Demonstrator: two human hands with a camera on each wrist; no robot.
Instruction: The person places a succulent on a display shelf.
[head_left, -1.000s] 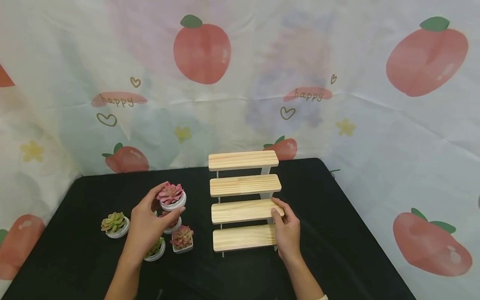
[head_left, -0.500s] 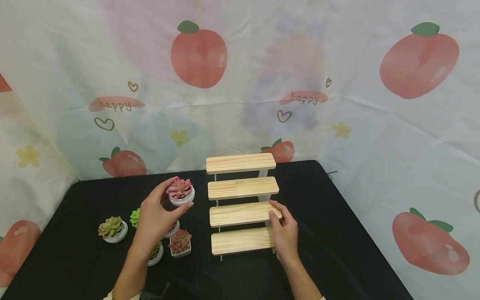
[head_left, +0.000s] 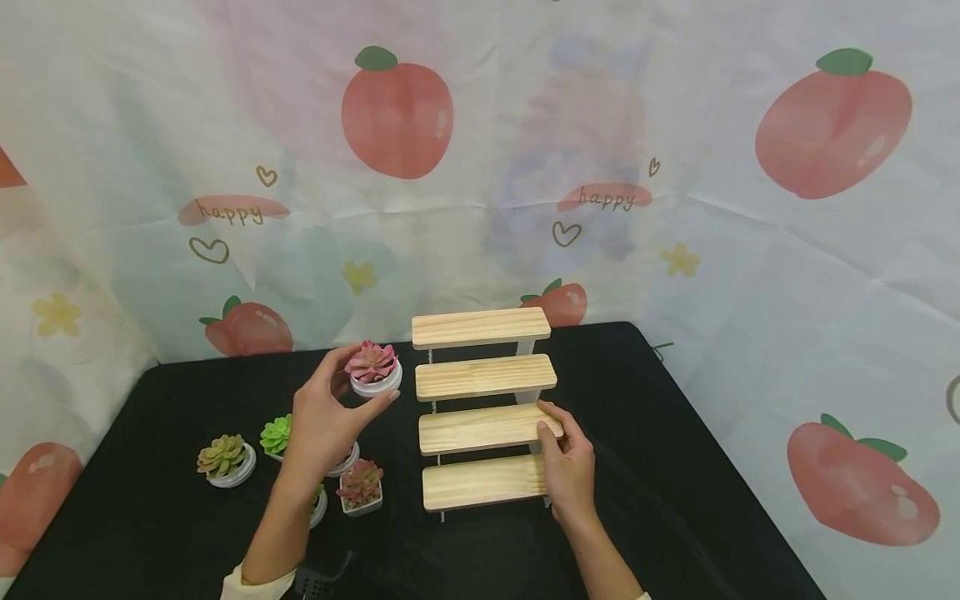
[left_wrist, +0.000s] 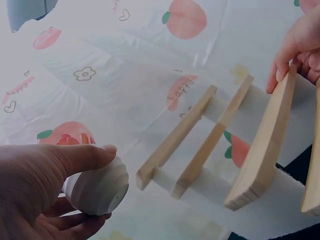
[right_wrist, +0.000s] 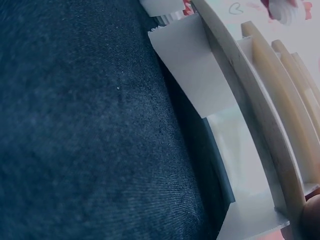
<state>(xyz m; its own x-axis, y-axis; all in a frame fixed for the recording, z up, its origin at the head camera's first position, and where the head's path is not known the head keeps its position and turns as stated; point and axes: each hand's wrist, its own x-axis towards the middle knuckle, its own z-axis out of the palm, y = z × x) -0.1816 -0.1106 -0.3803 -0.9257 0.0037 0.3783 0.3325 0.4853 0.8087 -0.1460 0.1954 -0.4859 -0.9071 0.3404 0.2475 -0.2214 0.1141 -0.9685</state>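
Note:
In the head view my left hand (head_left: pixel 326 421) holds a pink succulent in a round white pot (head_left: pixel 377 383) between thumb and fingers, raised left of a stepped wooden shelf (head_left: pixel 483 379). The left wrist view shows the white pot (left_wrist: pixel 100 187) tilted in that grip, its base facing the shelf. My right hand (head_left: pixel 570 462) grips the right end of the shelf's second board from the bottom, thumb on top. In the right wrist view only a bit of that hand shows at the lower right, beside the boards (right_wrist: pixel 270 125).
On the black table (head_left: pixel 660 500) left of the shelf stand a yellow-green succulent (head_left: pixel 222 456), a bright green one (head_left: pixel 276 435), a reddish one in a square pot (head_left: pixel 362 486) and others partly behind my left arm. A patterned cloth (head_left: pixel 465 250) hangs behind the table.
My left hand has carried the pink succulent up and right, nearer the shelf's upper boards, uncovering the bright green succulent. My right hand has kept its hold on the shelf.

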